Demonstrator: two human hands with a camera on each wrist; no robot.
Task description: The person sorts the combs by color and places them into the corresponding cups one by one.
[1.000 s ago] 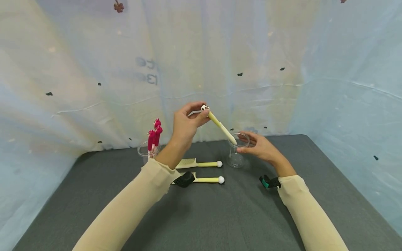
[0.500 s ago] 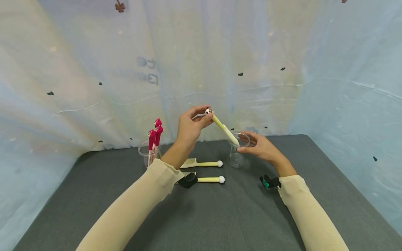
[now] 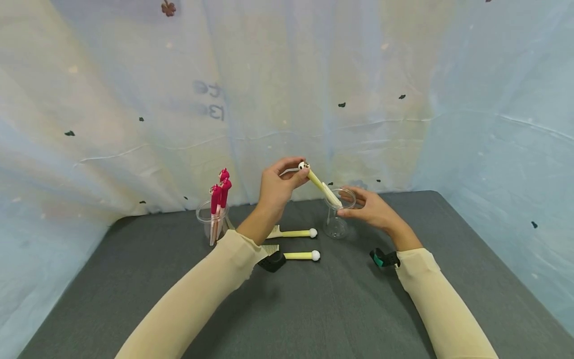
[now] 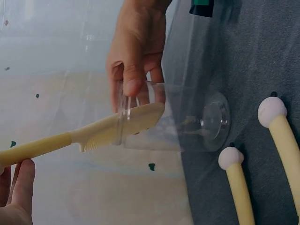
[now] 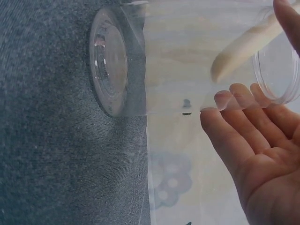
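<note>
Left hand [image 3: 275, 187] raised, fingers pinched; right hand [image 3: 369, 208] low, fingers curled sideways.

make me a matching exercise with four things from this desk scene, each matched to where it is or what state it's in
Things:
1. yellow comb with the panda end
2. clear cup
3. red pens
4. two other yellow combs

Places or states:
A. lying flat on the grey table
B. standing upright in the other cup, on the left
C. pinched by the left hand, its toothed end just inside a rim
D. steadied at the rim by the right hand, standing on the table

Pairs: 1-C, 2-D, 3-B, 4-A
</note>
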